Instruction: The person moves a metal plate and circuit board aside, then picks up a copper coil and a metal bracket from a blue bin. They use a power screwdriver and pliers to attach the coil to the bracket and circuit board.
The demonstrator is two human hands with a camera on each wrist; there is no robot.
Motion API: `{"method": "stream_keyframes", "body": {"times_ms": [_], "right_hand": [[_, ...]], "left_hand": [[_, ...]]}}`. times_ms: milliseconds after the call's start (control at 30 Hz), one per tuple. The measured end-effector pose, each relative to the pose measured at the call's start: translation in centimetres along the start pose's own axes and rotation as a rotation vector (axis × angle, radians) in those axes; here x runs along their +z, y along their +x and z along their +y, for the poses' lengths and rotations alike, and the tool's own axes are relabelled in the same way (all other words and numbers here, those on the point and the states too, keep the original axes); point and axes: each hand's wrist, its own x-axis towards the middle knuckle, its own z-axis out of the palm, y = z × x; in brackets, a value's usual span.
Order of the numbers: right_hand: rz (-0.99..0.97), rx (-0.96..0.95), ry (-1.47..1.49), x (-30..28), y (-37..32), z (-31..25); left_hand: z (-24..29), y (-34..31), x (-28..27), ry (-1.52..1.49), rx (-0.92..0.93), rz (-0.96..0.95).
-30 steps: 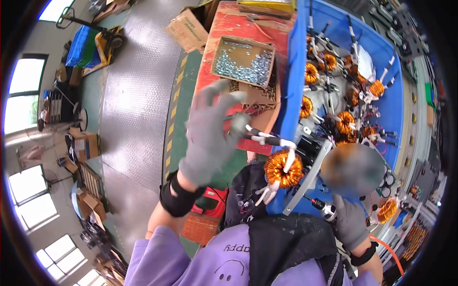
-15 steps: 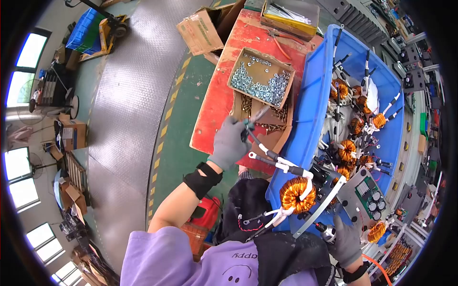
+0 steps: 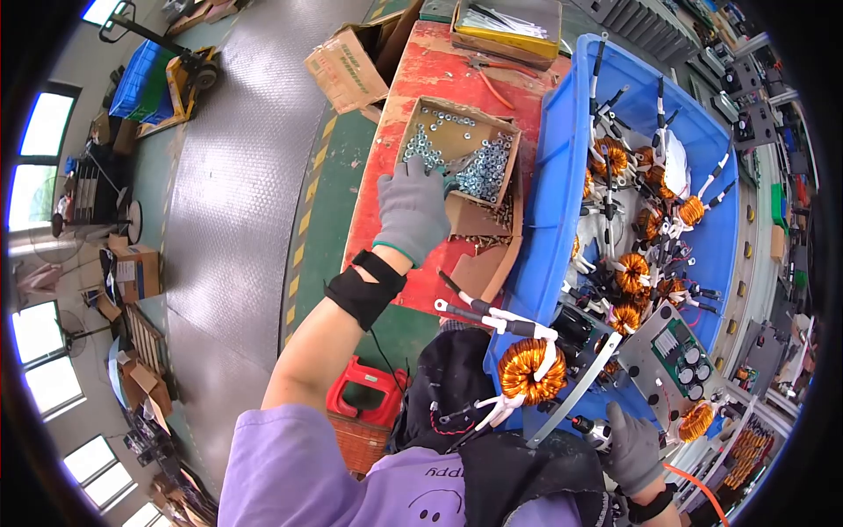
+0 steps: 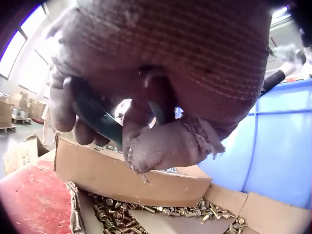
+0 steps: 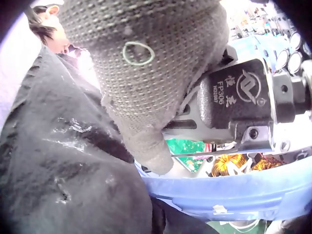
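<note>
My gloved left hand (image 3: 411,213) reaches over the near edge of a shallow cardboard box (image 3: 450,136) of loose metal nuts (image 3: 486,172). Its fingers curl round a tool with curved dark green handles (image 4: 100,117); the tip is largely hidden by the hand. Down by the apron, my gloved right hand (image 3: 632,450) grips a black and silver power driver (image 5: 234,97) marked FP306. Left of the driver is a copper-wound coil (image 3: 532,372) with white and black cables (image 3: 500,322) ending in ring lugs. A metal strip (image 3: 572,395) slants between coil and driver.
Beneath the nut box lies an open carton with brass-coloured bolts (image 4: 122,217). Red-handled pliers (image 3: 497,91) rest on the red table (image 3: 378,206). A blue bin (image 3: 537,211) holds several more coils. Beside it is a circuit board (image 3: 672,351); an orange hose (image 3: 698,487) trails lower right.
My left hand has moved from near the coil's cable ends up and forward to the nut box, carrying the green-handled tool. The right hand stays on the driver.
</note>
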Motion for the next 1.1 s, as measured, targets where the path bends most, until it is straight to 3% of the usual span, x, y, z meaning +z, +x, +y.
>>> {"method": "stream_keyframes", "body": {"times_ms": [367, 700, 1100], "right_hand": [[-0.016, 0.030, -0.010, 0.6, -0.5, 0.2], [0.041, 0.060, -0.036, 1.0, -0.4, 0.2], [0.038, 0.043, -0.072, 1.0, -0.5, 0.2]], "left_hand": [[0.1, 0.7, -0.4, 0.124, 0.107, -0.003], [0.3, 0.9, -0.6, 0.138, 0.081, 0.062], [0.3, 1.7, -0.6, 0.245, 0.085, -0.017]]}}
